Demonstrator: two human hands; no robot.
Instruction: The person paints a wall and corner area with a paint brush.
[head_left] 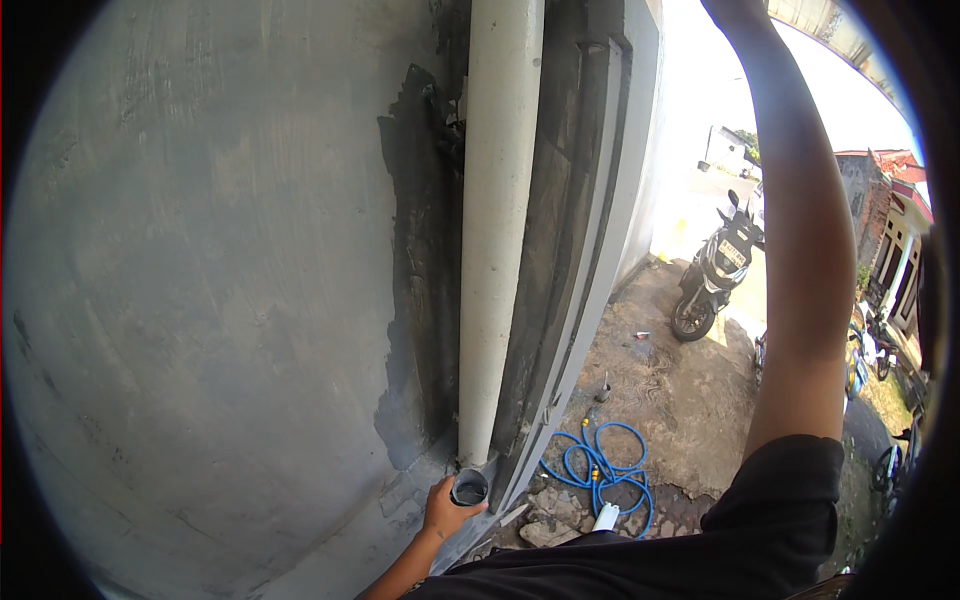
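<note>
My left hand is wrapped around a small round grey cup with something dark inside; I cannot make out what. The cup is held by the lower end of a thick off-white pipe. This pipe runs up along a grey wall, where a dark, wet-looking patch with a ragged edge lies to its left. On the right side, my right arm is raised high. Its hand passes out of the picture at the top edge, so its fingers and anything in them are hidden.
Right of the pipe stands a stepped grey wall edge. A coiled blue hose lies on the rough ground below, near stones. Farther off, a motorbike is parked. Houses stand at the far right.
</note>
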